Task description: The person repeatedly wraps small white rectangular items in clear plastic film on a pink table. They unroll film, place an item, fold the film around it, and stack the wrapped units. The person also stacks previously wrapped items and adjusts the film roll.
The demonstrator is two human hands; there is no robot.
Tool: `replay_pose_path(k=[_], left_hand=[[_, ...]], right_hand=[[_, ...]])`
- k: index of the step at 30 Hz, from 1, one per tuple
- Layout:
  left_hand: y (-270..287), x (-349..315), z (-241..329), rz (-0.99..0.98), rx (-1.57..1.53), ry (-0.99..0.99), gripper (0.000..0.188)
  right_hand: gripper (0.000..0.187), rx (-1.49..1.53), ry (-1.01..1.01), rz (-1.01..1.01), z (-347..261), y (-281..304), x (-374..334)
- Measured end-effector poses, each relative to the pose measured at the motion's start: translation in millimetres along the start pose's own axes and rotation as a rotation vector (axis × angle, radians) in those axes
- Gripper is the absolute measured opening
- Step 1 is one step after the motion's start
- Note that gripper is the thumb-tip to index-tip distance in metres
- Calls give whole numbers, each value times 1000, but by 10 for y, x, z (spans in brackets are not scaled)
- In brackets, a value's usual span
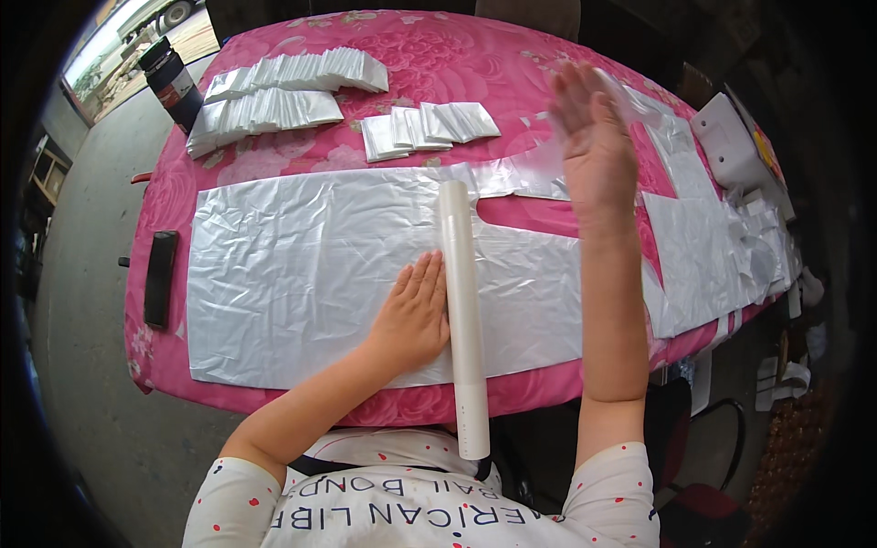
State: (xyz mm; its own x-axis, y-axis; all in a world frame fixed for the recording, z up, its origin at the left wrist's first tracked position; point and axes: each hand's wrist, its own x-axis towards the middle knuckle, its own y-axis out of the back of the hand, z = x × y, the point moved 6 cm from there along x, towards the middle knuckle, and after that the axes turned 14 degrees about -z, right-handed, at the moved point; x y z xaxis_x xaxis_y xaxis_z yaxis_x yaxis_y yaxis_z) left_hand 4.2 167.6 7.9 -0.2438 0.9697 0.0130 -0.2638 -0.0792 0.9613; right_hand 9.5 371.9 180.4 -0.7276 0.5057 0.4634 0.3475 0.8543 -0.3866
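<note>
Spread over the pink table is a large whitish plastic vest bag (265, 274) with handle loops toward the right. My left hand (416, 306) presses flat on it, fingers stretched out and close beside a long white tube (463, 310). The tube lies across the bag, its near end jutting past the table edge toward me. Above the handle end, my right hand (589, 137) is raised with its fingers extended and slightly blurred; nothing shows in it. More flattened plastic bags (694, 256) lie to the right of my right forearm.
Rows of folded plastic packets (274, 114) and a smaller group of packets (429, 126) sit on the far side of the pink floral tablecloth (438, 41). A dark jar (172, 84) stands far left, a black phone-like object (161, 279) near left, a white container (731, 142) far right.
</note>
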Motion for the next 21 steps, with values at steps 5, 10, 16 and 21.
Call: replay_pose_path(k=[5, 10, 16, 21], left_hand=[[22, -52, -19, 156, -170, -28, 56], [-162, 60, -11, 69, 63, -12, 59], [-56, 2, -8, 58, -56, 8, 59], [160, -47, -252, 208, -643, -4, 56]], right_hand=[[18, -548, -268, -508, 1202, -1799, -484], [40, -837, -388, -798, 2499, -2454, -1207], [59, -721, -442, -983, 2164, -2760, -1444], [56, -644, -175, -909, 1233, -1997, -1484]])
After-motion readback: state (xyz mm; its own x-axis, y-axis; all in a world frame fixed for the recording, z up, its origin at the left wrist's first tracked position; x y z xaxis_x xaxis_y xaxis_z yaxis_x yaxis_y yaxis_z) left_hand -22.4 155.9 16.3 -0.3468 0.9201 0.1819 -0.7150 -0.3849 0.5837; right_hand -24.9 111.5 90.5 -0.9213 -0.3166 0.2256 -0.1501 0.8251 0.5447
